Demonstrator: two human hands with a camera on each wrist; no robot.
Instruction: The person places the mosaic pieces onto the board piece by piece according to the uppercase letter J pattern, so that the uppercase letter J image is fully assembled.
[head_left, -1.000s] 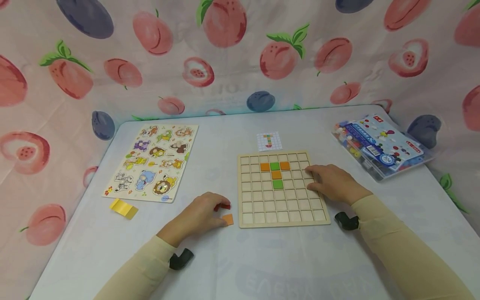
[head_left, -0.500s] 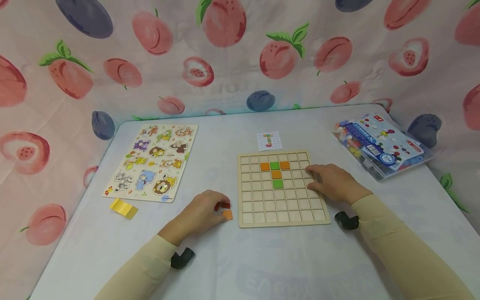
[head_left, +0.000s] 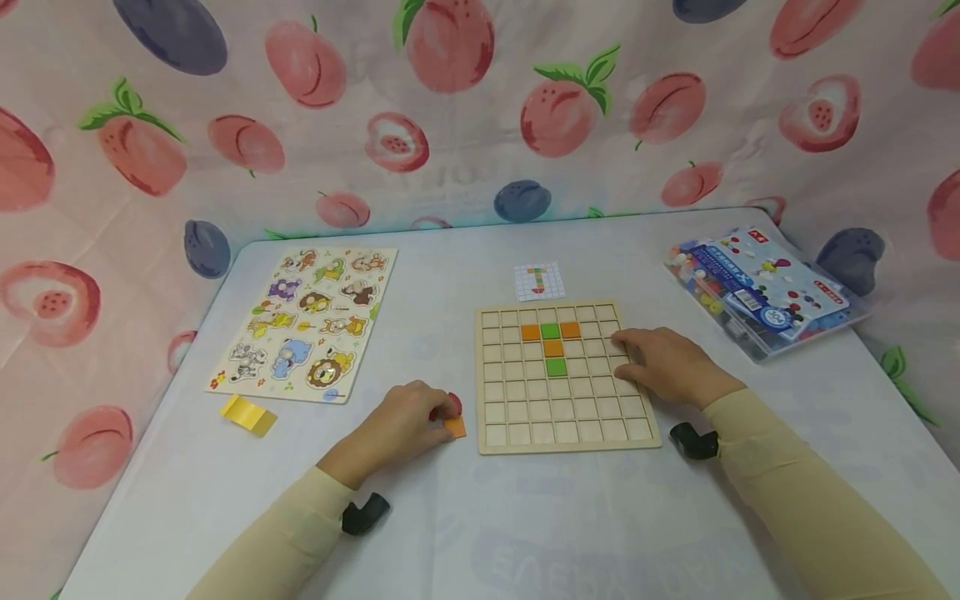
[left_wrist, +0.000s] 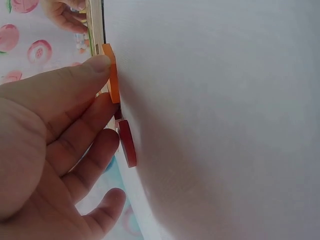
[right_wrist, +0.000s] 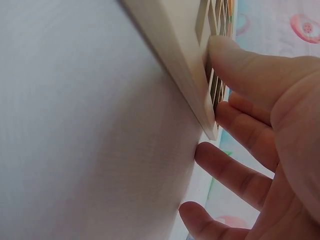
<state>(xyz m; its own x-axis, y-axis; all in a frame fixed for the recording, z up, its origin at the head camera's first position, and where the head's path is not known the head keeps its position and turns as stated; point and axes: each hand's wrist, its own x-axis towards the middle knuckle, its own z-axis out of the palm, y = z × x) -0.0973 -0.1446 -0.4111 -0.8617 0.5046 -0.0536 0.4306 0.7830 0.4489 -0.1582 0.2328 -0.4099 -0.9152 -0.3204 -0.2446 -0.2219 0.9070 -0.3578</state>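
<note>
My left hand [head_left: 397,427] is at the left side of a wooden grid board [head_left: 517,408]. In the left wrist view, its thumb touches an orange tile [left_wrist: 112,72] lying on the table, and its other fingers are bent near a red piece [left_wrist: 128,144]. A second dark red piece partly shows by a fingertip. My right hand [head_left: 671,362] rests thumb and fingertips on the board's right rim [right_wrist: 175,60]. On the board, orange tiles [head_left: 553,348] and green tiles [head_left: 556,367] form a T shape.
A small printed pattern card [head_left: 538,282] lies behind the board. An animal puzzle board [head_left: 303,325] is at the left, with a folded yellow piece [head_left: 247,416] in front of it. A clear plastic case [head_left: 765,292] stands at the back right.
My left hand has shifted slightly away from me with the orange tile under its thumb. More of a red piece shows beside the fingers. The right hand stays on the board's edge.
</note>
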